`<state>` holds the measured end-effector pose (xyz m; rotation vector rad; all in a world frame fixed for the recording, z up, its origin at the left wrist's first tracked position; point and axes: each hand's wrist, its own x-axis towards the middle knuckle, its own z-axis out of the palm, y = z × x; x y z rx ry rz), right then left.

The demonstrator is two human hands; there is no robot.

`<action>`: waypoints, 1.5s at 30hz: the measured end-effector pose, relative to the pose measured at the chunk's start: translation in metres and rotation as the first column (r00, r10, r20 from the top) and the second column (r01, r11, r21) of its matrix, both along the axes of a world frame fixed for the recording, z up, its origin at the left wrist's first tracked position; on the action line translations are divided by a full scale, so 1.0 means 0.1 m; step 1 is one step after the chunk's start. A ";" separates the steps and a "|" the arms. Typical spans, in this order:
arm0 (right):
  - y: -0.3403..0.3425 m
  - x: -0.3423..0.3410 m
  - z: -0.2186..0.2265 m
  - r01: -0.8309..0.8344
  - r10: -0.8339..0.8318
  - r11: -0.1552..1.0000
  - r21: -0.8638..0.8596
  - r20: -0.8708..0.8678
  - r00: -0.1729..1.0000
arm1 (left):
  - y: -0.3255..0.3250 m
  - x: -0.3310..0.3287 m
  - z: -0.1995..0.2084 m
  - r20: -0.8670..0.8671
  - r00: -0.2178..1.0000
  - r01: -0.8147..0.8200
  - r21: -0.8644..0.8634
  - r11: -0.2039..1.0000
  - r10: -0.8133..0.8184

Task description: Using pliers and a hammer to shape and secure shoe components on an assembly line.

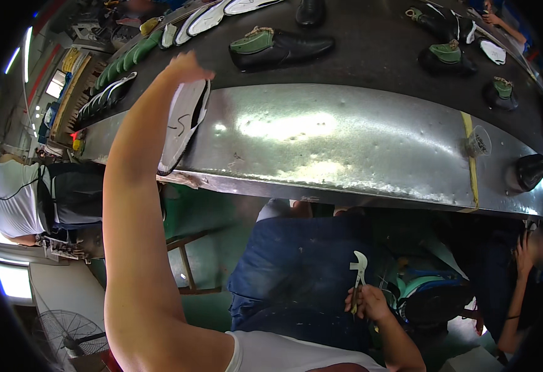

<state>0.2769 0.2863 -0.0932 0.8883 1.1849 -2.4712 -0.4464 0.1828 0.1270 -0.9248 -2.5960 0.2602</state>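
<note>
My left arm reaches far across the metal bench, and my left hand (pixel 188 67) is closed around the far end of a shoe part (pixel 181 118). Its flat white underside, with a handwritten mark and a dark edge, faces me, and its lower tip hangs by the bench's front edge. Low over my lap, my right hand (pixel 370 302) grips a pair of lasting pliers (pixel 359 273) by the handles, with the pale hooked head pointing up. A black shoe on a green last (pixel 277 48) lies beyond the bench, to the right of my left hand.
The shiny metal bench top (pixel 271 167) borders a dark belt (pixel 370 56). More black shoes on green lasts (pixel 448 59) rest there, with white-bottomed ones (pixel 206 22) behind. A plastic cup (pixel 479 142) and a dark shoe (pixel 528 172) stand at right. People (pixel 20 195) are on both sides.
</note>
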 end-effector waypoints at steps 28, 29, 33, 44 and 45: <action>-0.75 -0.35 1.29 -0.202 0.275 0.688 0.697 0.007 0.961 | -1.29 4.34 -1.40 0.499 -0.216 -0.504 0.679 0.533 -0.840; -0.78 -0.40 1.32 -0.222 0.319 0.672 0.707 -0.006 0.948 | -1.31 4.35 -1.39 0.495 -0.227 -0.477 0.694 0.539 -0.839; -0.94 -0.49 1.35 -0.154 0.287 0.736 0.660 -0.097 0.953 | -1.35 4.45 -1.38 0.530 -0.177 -0.456 0.702 0.547 -0.829; -0.82 -0.75 1.41 -0.045 -0.111 0.900 -0.433 -0.329 0.938 | -1.43 4.49 -1.25 0.598 -0.029 -0.261 0.769 0.584 -0.801; -0.82 -0.76 1.39 -0.050 -0.108 0.899 -0.435 -0.331 0.938 | -1.42 4.46 -1.28 0.619 -0.008 -0.262 0.757 0.599 -0.786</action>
